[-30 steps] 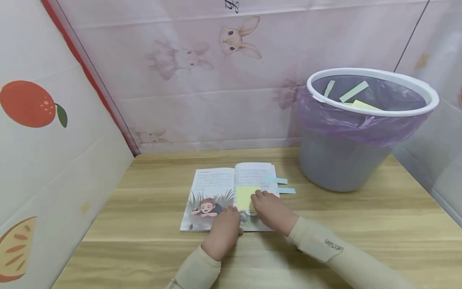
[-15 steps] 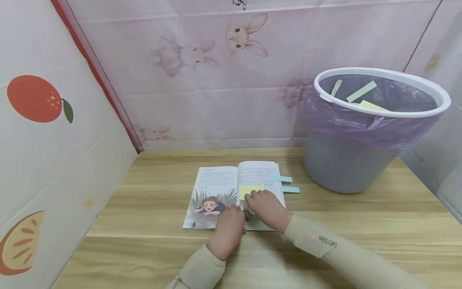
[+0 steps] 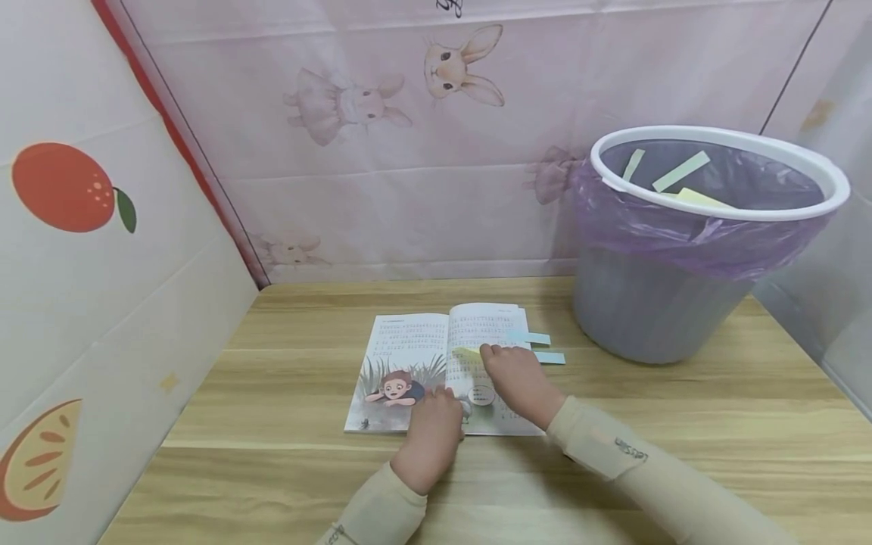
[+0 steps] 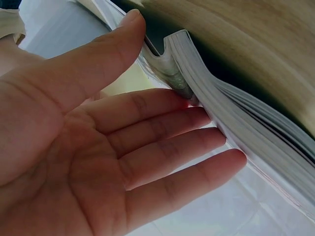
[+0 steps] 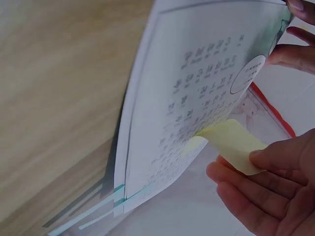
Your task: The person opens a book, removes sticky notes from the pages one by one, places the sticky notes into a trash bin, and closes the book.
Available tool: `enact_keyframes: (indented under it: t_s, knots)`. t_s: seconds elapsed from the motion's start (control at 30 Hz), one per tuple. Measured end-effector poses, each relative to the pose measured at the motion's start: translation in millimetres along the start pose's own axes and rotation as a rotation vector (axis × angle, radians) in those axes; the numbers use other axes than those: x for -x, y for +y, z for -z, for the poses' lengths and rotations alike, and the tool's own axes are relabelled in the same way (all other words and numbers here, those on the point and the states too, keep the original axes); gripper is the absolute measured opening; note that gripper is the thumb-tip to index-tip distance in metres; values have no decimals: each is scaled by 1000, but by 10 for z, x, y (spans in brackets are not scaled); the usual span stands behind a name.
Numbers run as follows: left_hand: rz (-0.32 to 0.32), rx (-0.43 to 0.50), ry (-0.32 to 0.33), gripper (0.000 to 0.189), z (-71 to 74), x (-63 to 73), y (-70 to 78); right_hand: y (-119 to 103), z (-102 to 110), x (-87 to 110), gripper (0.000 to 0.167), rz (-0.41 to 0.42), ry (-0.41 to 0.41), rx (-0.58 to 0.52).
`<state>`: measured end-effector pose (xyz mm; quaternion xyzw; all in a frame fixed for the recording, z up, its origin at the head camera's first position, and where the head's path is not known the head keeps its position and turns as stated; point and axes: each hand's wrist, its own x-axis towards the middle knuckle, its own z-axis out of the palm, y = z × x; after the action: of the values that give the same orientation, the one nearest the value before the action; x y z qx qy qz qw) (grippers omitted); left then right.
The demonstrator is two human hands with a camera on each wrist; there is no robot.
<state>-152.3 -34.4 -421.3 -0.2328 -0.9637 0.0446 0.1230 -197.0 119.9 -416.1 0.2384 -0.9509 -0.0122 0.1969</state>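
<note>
An open illustrated book [image 3: 409, 337] lies on the wooden table, with text on both pages and a drawn child in grass on the left page. My left hand [image 3: 433, 431] rests near the lower end of the spine. In the left wrist view its fingers [image 4: 162, 147] are nearly straight, tips against the book. Over the right page, my right hand [image 3: 519, 382] pinches a yellow sticky note [image 5: 234, 145] between thumb and fingers. The note is bent up from the page, its far edge still at the paper. Two light blue tabs [image 3: 550, 358] stick out from the book's right edge.
A grey bin [image 3: 647, 303] with a purple liner and white rim [image 3: 722, 136] stands at the back right. Several pale paper strips [image 3: 681, 171] and a yellow piece [image 3: 702, 199] lie inside it. Printed sheets rise behind and to the left of the table [image 3: 286, 393].
The yellow sticky note lay flat on the page; my right hand has gripped its lower edge and lifted it up and away. My left hand stays on the book.
</note>
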Motion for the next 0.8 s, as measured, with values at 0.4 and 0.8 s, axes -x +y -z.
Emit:
enact_keyframes:
  t_s: [0.4,0.8]
  knots:
    - [1,-12,21,29,35,-29,31,228,140,45,18,-77,137,2]
    - [-18,-6,-7,27,75,-45,57,432,411,97,14,-110,354,-127]
